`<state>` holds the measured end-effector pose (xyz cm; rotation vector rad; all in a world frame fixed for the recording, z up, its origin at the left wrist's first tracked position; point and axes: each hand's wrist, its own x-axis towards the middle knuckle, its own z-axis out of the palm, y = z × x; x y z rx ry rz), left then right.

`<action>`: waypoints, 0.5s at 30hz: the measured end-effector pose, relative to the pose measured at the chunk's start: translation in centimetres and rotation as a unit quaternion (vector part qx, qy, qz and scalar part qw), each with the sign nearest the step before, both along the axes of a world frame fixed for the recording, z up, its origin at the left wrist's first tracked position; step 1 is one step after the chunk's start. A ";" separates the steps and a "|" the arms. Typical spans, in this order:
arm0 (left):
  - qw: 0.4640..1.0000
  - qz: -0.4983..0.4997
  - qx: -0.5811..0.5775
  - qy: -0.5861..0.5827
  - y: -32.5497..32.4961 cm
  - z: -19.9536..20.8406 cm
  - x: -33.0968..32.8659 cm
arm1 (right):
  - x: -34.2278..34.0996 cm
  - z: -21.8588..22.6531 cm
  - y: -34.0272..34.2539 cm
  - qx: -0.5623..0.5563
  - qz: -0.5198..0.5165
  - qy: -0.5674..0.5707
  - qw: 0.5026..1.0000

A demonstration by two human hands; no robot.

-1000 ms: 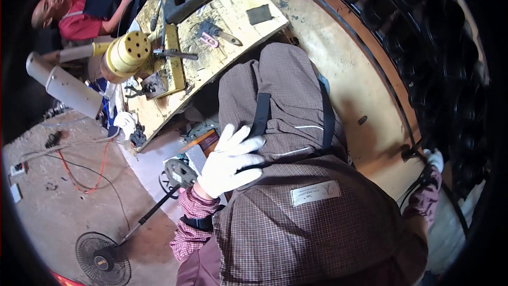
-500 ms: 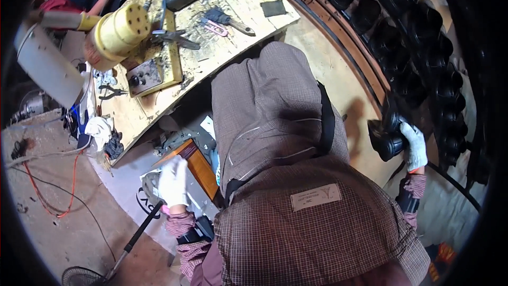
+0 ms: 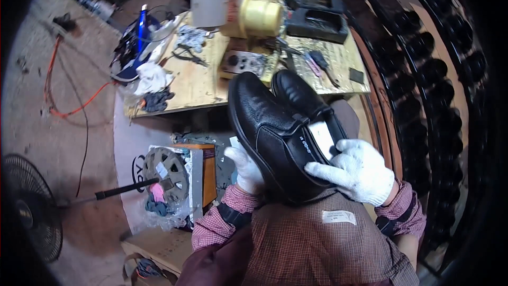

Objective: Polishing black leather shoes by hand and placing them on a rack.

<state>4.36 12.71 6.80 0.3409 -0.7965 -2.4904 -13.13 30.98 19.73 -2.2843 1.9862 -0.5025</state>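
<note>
- Black shoes [image 3: 267, 116]: centre of the frame, partly covering the tabletop [image 3: 201, 87].
- Right hand [image 3: 362, 172]: fingers grasping the shoes near their heels.
- Left hand [image 3: 247, 169]: at the shoes' left; fingers partly hidden, grip unclear.

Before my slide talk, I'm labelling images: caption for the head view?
White-gloved hands cradle shiny black leather-look slip-on shoes near a pale, flat-topped wooden workbench.

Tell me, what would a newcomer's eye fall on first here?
Probably the pair of black shoes at the centre, between the white-gloved left hand and right hand. Next might come the chunky yellow cylinder near the top, by the cluttered workbench, and the rows of dark shoes down the right side.
</note>
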 end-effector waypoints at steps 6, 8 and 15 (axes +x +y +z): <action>0.998 0.025 0.014 -0.063 -3.8 -1.0 2.7 | 0.6 -5.7 1.5 0.112 -0.017 0.052 0.992; 0.998 -0.011 0.056 0.040 -5.8 -1.5 1.9 | 0.4 -7.1 2.4 0.170 -0.076 -0.013 0.982; 0.996 0.087 0.021 -0.005 -12.5 0.1 -3.6 | -0.2 -8.5 5.0 -0.090 -0.309 -0.112 0.940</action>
